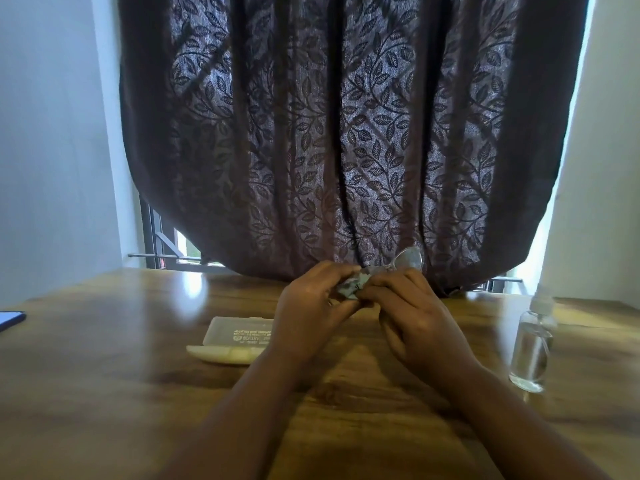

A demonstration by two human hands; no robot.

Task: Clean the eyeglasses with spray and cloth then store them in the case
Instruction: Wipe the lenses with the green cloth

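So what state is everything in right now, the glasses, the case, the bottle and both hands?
eyeglasses: held up above the table, one lens showing, the rest hidden by cloth and hands.
cloth: bunched around the glasses between both hands.
case: lying open on the table, lid back.
spray bottle: upright on the table, capped, holding clear liquid.
left hand: fingers curled, pinching the cloth.
right hand: fingers curled, gripping cloth and glasses.

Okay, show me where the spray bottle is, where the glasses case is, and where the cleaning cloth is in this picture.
spray bottle (530, 351), head view, on its clear body.
glasses case (239, 336), head view, on its open lid with the print.
cleaning cloth (349, 288), head view, on the bunched part between the two hands.
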